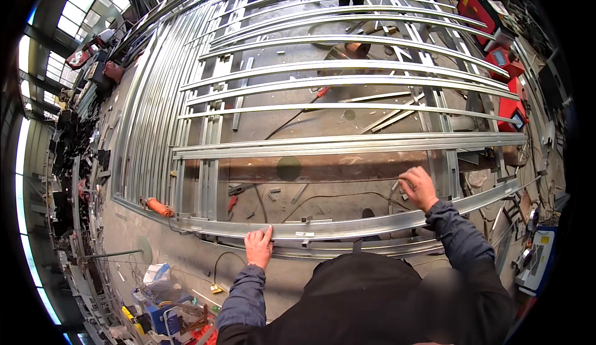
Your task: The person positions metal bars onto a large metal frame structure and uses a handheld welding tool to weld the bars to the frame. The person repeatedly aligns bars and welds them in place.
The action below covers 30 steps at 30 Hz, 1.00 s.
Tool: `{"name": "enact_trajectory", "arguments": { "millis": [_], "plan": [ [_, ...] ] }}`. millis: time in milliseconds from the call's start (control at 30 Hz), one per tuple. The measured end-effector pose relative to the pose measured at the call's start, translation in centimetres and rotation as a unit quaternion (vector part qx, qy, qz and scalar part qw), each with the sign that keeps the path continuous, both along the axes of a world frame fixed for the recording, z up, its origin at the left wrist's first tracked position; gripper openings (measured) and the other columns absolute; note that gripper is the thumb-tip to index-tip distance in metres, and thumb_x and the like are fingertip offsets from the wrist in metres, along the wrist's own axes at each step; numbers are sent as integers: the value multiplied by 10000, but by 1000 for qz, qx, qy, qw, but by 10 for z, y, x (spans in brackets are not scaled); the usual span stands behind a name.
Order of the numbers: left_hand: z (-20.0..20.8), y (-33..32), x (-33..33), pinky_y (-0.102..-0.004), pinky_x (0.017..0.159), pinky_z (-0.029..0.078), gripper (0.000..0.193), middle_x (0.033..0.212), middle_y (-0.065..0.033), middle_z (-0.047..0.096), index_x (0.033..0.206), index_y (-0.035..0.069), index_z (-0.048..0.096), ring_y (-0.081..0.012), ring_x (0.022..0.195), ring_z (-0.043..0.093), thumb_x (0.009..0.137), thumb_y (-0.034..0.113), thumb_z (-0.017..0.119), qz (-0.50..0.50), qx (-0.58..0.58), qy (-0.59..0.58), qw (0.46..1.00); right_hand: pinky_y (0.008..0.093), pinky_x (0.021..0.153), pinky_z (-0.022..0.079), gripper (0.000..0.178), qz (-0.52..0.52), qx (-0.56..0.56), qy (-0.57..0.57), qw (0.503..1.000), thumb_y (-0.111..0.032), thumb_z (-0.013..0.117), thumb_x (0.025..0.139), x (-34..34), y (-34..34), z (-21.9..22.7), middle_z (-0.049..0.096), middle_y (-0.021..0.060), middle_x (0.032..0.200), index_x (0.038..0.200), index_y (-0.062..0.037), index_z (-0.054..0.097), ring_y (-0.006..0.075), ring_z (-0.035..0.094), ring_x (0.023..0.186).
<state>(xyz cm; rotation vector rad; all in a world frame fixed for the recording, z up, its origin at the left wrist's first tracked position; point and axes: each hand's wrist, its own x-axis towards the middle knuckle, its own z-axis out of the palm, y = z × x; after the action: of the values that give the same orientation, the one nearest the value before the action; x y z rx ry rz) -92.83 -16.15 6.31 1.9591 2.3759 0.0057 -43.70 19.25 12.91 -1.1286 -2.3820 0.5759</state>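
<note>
A long metal channel (347, 228) runs left to right just ahead of my body, laid across the crosswise metal bars. My left hand (259, 247) grips its near edge, with the fingers on the metal. Above the channel's far side, toward the right, my right hand (420, 188) is raised with its fingers pinched on a thin pale stick (395, 185). What kind of stick it is I cannot make out. A small metal bracket (305, 219) sits at the channel's middle. Beyond it, a pair of metal channels (347, 146) lies side by side across the frame.
An orange power tool (159, 207) lies at the channel's left end. Many metal profiles (146, 115) are packed at the left. Red machines (506, 62) stand at the right, a blue and white machine (539, 258) nearer. Cables (335, 199) and offcuts (273, 194) litter the floor.
</note>
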Motion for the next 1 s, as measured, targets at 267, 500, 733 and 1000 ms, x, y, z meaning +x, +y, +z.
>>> {"name": "enact_trajectory", "arguments": {
  "millis": [267, 500, 733, 1000],
  "plan": [
    [1, 38, 27, -452, 770, 587, 651, 933, -74, 635, 1608, 94, 543, -291, 821, 691, 964, 127, 625, 15, -154, 149, 977, 472, 1048, 515, 370, -82, 56, -82, 992, -232, 747, 975, -63, 265, -70, 685, 149, 1251, 1305, -73, 698, 382, 618, 1211],
    [-11, 51, 41, -438, 635, 572, 664, 909, -83, 586, 1584, -18, 531, -285, 766, 664, 946, 132, 639, -31, -220, 268, 938, 503, 859, 544, 357, 10, 25, -174, 984, -448, 715, 1005, -92, 285, -143, 722, 121, 1033, 1089, -107, 651, 357, 709, 1000],
    [-16, 50, 42, -571, 747, 639, 622, 964, -144, 646, 1600, -3, 514, -451, 876, 750, 1008, 177, 578, -2, -240, 223, 945, 527, 787, 557, 428, 20, 35, -163, 986, -527, 702, 1011, -92, 280, -135, 718, 121, 908, 1008, -103, 651, 378, 717, 889],
    [-15, 46, 39, -564, 767, 645, 647, 975, -143, 644, 1622, -4, 482, -433, 871, 749, 1009, 173, 583, -5, -261, 223, 939, 553, 767, 530, 548, 101, -169, -163, 967, -550, 632, 1056, -97, 301, -82, 727, 255, 865, 946, -22, 730, 475, 707, 883]
  ]
}}
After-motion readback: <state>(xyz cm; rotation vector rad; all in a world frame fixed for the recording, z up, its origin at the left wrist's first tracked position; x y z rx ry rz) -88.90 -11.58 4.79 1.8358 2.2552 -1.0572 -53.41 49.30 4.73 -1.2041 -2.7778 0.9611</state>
